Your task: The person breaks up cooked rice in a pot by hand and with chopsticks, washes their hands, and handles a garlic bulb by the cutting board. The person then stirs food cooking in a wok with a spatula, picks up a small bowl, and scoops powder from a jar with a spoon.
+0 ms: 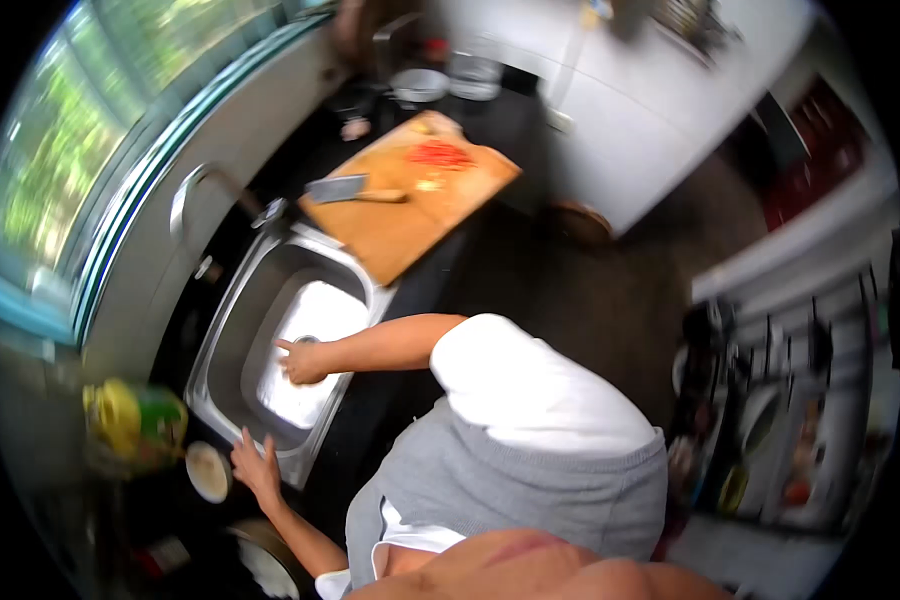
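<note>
My right hand (307,362) reaches over the steel sink (232,330), above the bright basin floor near the drain. Its fingers are partly stretched and apart, a little blurred, with nothing visible in them. At the sink's near corner, my left hand (257,465) is open with spread fingers, close to the rim. Beside it stands a small pale bowl (208,473). A curved metal faucet (202,185) rises at the sink's far side. Past the sink lies a wooden cutting board (395,235), bearing a cleaver (355,190) and finely cut red pieces (440,154).
A yellow and green bottle (135,420) stands left of the bowl. Behind the board are a white bowl (419,85) and a clear container (475,78). A round vessel (265,565) sits at the lower left. At right is a rack (780,400) with kitchen items.
</note>
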The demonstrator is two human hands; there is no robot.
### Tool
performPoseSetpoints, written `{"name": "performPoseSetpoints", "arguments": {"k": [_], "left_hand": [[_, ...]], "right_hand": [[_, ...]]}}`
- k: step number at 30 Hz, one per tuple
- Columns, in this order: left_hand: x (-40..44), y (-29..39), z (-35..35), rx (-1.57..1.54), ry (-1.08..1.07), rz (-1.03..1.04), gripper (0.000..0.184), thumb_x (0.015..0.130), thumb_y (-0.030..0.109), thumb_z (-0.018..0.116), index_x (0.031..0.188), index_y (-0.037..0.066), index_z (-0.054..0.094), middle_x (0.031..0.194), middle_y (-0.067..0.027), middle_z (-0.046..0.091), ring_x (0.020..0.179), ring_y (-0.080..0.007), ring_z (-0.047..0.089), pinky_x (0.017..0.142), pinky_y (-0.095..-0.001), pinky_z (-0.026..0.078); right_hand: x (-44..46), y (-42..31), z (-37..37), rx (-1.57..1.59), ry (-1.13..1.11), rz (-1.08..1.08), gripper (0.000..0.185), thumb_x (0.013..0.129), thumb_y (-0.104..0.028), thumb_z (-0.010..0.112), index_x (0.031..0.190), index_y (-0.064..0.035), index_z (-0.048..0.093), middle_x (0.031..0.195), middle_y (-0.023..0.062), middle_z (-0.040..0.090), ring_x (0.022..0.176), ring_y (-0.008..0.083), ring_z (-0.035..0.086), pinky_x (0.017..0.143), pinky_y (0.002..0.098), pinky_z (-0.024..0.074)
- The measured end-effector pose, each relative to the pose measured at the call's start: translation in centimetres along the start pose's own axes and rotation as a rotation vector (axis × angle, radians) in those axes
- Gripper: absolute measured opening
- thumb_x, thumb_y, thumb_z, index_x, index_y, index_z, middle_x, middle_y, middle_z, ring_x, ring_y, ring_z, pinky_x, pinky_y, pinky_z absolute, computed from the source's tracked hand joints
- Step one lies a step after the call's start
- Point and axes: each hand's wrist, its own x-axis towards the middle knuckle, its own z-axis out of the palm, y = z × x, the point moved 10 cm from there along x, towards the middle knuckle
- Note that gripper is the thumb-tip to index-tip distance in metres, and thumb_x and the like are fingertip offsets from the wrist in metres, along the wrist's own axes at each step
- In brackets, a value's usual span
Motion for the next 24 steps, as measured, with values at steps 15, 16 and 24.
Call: {"name": "performPoseSetpoints", "arguments": {"k": [15, 16, 24], "left_hand": [[1.2, 37.4, -11.7, -0.983, 0.201, 1.045, 0.054, 0.068, -0.012, 0.038, 0.120, 0.003, 0.043, 0.115, -0.0144, 0.045, 0.102, -0.0268, 0.049, 0.086, -0.0340, 0.039], [-1.1, 40.5, -12.3, -1.020, 0.138, 1.240, 0.056, 0.066, -0.013, 0.037, 0.119, 0.003, 0.043, 0.119, -0.0147, 0.043, 0.106, -0.0282, 0.046, 0.088, -0.0354, 0.037], [-19.0, 54.8, -3.5, -1.022, -0.829, 1.326, 0.043, 0.077, -0.003, 0.049, 0.120, 0.006, 0.045, 0.118, -0.0094, 0.047, 0.104, -0.0194, 0.047, 0.087, -0.0299, 0.038]], "right_hand": [[-66.3, -18.1, 4.9, 0.056, 1.652, 1.682, 0.036, 0.070, -0.024, 0.062, 0.100, -0.0050, 0.056, 0.070, 0.0098, 0.060, 0.065, 0.0200, 0.059, 0.058, 0.0313, 0.0451], [-68.9, -21.3, 9.0, 0.088, 1.670, 1.837, 0.037, 0.070, -0.025, 0.062, 0.100, -0.0050, 0.056, 0.072, 0.0091, 0.061, 0.066, 0.0197, 0.059, 0.060, 0.0311, 0.0456], [-76.2, -44.1, 21.0, 0.031, 1.673, 2.347, 0.029, 0.072, -0.022, 0.060, 0.095, -0.0038, 0.059, 0.084, 0.0130, 0.063, 0.075, 0.0226, 0.061, 0.067, 0.0313, 0.0464]]}}
